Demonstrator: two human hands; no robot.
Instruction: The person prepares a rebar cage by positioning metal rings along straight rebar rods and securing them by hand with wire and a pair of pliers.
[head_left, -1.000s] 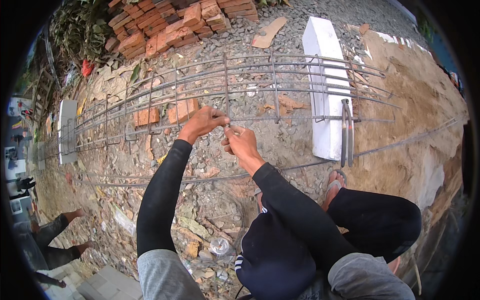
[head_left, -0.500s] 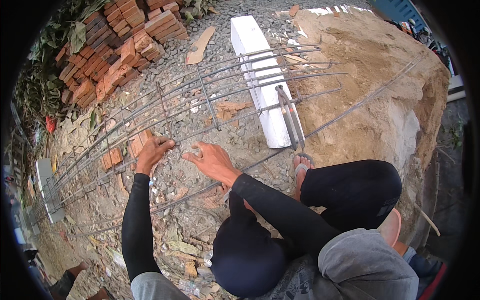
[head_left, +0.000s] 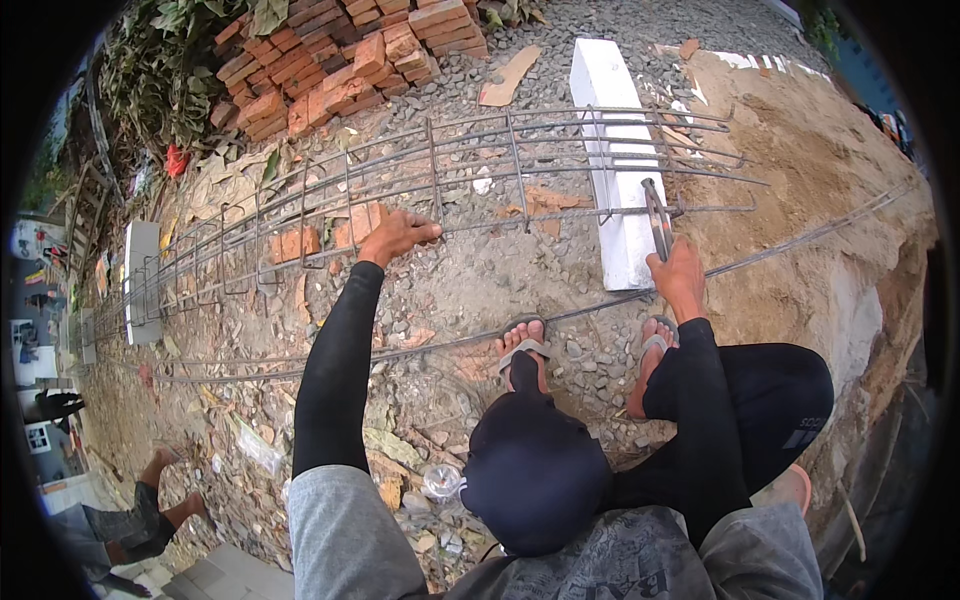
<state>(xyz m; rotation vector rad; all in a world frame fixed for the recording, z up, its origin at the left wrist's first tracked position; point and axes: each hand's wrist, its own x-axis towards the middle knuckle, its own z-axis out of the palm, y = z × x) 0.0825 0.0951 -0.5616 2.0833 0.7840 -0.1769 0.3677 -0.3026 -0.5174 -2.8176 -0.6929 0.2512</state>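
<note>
A long rebar cage [head_left: 520, 165] of ribbed bars and square stirrups runs from left to right in front of me. My left hand [head_left: 392, 236] is closed, its thumb and fingertips pinched at the foot of a stirrup on the near lower bar. Whether a tie wire is also between them is too small to see. At the right, my right hand [head_left: 680, 278] grips the handles of metal pincers [head_left: 655, 212]. The pincers lean against the cage's near bar, over a white block [head_left: 606, 75] that bears the cage's right end.
Another white block [head_left: 143, 270] supports the far left part. Loose bars [head_left: 450, 347] cross the ground between my feet and the cage. Stacked bricks [head_left: 330, 75] stand behind, with a sand heap [head_left: 790, 150] at right. Another person's legs [head_left: 150, 500] show at lower left.
My right hand has moved from beside the left hand over to the pincers and taken hold of them. My left hand stays at the stirrup. The whole view has shifted.
</note>
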